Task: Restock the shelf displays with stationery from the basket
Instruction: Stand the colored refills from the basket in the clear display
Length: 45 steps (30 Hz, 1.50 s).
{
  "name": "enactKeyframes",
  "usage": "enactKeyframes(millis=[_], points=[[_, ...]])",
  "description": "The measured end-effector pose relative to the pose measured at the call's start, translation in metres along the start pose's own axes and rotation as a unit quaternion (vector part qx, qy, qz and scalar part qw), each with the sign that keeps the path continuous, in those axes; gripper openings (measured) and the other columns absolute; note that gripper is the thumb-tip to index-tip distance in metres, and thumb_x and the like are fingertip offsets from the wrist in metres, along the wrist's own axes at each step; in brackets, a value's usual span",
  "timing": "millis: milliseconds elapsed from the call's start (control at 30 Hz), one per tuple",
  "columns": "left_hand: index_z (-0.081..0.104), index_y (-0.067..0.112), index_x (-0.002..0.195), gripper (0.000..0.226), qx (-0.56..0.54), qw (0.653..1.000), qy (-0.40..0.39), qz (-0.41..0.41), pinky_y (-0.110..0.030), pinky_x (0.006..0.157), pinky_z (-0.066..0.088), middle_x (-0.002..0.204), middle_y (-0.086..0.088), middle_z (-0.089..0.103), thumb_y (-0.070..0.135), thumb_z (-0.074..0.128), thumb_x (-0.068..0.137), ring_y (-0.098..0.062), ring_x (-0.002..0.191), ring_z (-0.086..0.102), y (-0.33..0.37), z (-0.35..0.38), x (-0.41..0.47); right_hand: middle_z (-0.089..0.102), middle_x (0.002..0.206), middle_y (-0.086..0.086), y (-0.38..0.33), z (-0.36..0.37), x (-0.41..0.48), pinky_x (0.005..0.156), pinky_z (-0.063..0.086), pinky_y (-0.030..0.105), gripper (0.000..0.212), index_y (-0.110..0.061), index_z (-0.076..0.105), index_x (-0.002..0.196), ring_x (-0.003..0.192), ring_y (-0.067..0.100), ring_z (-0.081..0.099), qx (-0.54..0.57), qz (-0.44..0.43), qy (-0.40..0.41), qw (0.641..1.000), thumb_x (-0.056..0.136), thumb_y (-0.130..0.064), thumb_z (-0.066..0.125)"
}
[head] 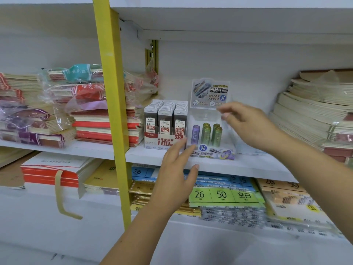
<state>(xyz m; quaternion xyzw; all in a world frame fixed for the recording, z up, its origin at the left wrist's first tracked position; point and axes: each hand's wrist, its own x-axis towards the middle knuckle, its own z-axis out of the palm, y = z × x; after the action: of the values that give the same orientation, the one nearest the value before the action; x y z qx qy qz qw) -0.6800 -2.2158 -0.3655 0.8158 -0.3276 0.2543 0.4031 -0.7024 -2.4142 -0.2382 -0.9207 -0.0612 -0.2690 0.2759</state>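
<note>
A clear display box [212, 148] of pencil-lead tubes stands on the middle shelf [238, 165], with one purple tube [195, 134] and several green tubes [212, 133] inside. Its printed header card [210, 93] rises at the back. My left hand [176, 171] reaches to the box's front left corner, fingers straight and touching it. My right hand [246, 121] hovers at the box's upper right, fingers loosely spread near the card's lower edge, holding nothing. To the left stands a full box of 0.5 HB lead cases [165, 125]. The basket is out of view.
A yellow upright post [112, 111] splits the shelving. Bagged and stacked notebooks [80, 108] fill the left bay; cream notebook stacks [315, 108] sit at the right. Index-card packs [223, 196] and paper pads [53, 171] lie on the lower shelf.
</note>
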Motion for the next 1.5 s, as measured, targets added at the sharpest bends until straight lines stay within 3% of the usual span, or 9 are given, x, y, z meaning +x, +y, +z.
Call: enactKeyframes(millis=[133, 267, 367, 500, 633, 733, 1000, 1167, 1500], points=[[0.064, 0.022, 0.121, 0.030, 0.037, 0.998, 0.014, 0.044, -0.005, 0.097, 0.029, 0.119, 0.007, 0.057, 0.024, 0.054, 0.092, -0.006, 0.113, 0.047, 0.001, 0.005, -0.043, 0.069, 0.089, -0.007, -0.001, 0.005, -0.081, 0.070, 0.054, 0.024, 0.020, -0.036, 0.061, 0.099, 0.079, 0.013, 0.068, 0.187, -0.061, 0.090, 0.976, 0.095, -0.021, 0.049], [0.060, 0.022, 0.129, 0.031, 0.035, 0.962, -0.271, -0.020, -0.029, 0.096, 0.043, 0.127, 0.003, 0.054, 0.025, 0.055, 0.099, -0.016, 0.117, 0.051, -0.031, 0.036, -0.119, 0.069, 0.086, -0.006, 0.051, 0.073, -0.171, 0.063, 0.053, 0.022, 0.021, -0.037, 0.063, 0.095, 0.073, 0.012, 0.068, 0.176, 0.108, -0.104, 0.973, 0.093, -0.018, 0.054], [0.053, 0.017, 0.137, 0.040, 0.005, 0.887, -0.430, -0.166, -0.021, 0.095, 0.035, 0.135, -0.007, 0.048, 0.026, 0.059, 0.099, -0.023, 0.120, 0.052, -0.061, 0.067, -0.182, 0.065, 0.102, -0.005, 0.108, 0.148, -0.247, 0.073, 0.048, 0.015, 0.015, -0.031, 0.061, 0.103, 0.089, 0.012, 0.063, 0.119, 0.246, -0.271, 0.923, 0.095, -0.018, 0.056], [0.062, 0.004, 0.114, 0.023, -0.024, 0.830, -0.469, -0.300, -0.023, 0.075, 0.033, 0.112, -0.021, 0.059, 0.018, 0.062, 0.096, -0.020, 0.095, 0.052, -0.093, 0.105, -0.263, 0.061, 0.119, 0.000, 0.162, 0.230, -0.344, 0.087, 0.044, 0.021, 0.024, -0.026, 0.061, 0.117, 0.107, 0.014, 0.059, 0.093, 0.350, -0.382, 0.850, 0.093, -0.025, 0.062], [0.051, 0.012, 0.141, 0.055, 0.008, 0.758, -0.524, -0.388, -0.031, 0.103, 0.041, 0.143, -0.012, 0.050, 0.032, 0.067, 0.093, -0.027, 0.126, 0.052, -0.121, 0.132, -0.329, 0.061, 0.128, 0.004, 0.184, 0.279, -0.403, 0.087, 0.045, 0.025, 0.035, -0.019, 0.059, 0.126, 0.110, 0.019, 0.059, 0.086, 0.403, -0.448, 0.794, 0.092, -0.020, 0.064], [0.054, 0.014, 0.137, 0.056, 0.005, 0.726, -0.551, -0.411, -0.021, 0.088, 0.038, 0.132, -0.007, 0.056, 0.031, 0.074, 0.087, -0.023, 0.119, 0.055, -0.137, 0.144, -0.363, 0.060, 0.126, 0.007, 0.191, 0.305, -0.421, 0.086, 0.046, 0.029, 0.038, -0.016, 0.058, 0.129, 0.111, 0.024, 0.059, 0.109, 0.423, -0.457, 0.775, 0.092, -0.020, 0.065], [0.063, 0.014, 0.121, 0.047, 0.034, 0.702, -0.597, -0.387, -0.029, 0.093, 0.045, 0.124, -0.011, 0.052, 0.019, 0.081, 0.078, -0.025, 0.108, 0.056, -0.156, 0.168, -0.378, 0.045, 0.118, 0.003, 0.191, 0.362, -0.425, 0.089, 0.039, 0.032, 0.022, -0.022, 0.061, 0.103, 0.111, 0.024, 0.046, 0.068, 0.306, -0.483, 0.817, 0.086, -0.034, 0.070], [0.062, 0.016, 0.109, 0.033, 0.056, 0.716, -0.577, -0.389, -0.024, 0.088, 0.043, 0.123, -0.009, 0.053, 0.010, 0.076, 0.079, -0.023, 0.103, 0.057, -0.160, 0.173, -0.383, 0.054, 0.099, -0.002, 0.197, 0.350, -0.416, 0.074, 0.046, 0.035, 0.012, -0.021, 0.059, 0.097, 0.084, 0.018, 0.053, 0.065, 0.290, -0.477, 0.827, 0.094, -0.033, 0.059], [0.053, 0.020, 0.132, 0.053, 0.065, 0.744, -0.524, -0.410, -0.033, 0.103, 0.040, 0.132, -0.007, 0.053, 0.021, 0.074, 0.083, -0.024, 0.119, 0.050, -0.147, 0.177, -0.396, 0.053, 0.108, -0.001, 0.182, 0.338, -0.440, 0.082, 0.046, 0.034, 0.036, -0.021, 0.056, 0.112, 0.099, 0.019, 0.054, -0.009, 0.245, -0.548, 0.800, 0.086, -0.042, 0.066]])
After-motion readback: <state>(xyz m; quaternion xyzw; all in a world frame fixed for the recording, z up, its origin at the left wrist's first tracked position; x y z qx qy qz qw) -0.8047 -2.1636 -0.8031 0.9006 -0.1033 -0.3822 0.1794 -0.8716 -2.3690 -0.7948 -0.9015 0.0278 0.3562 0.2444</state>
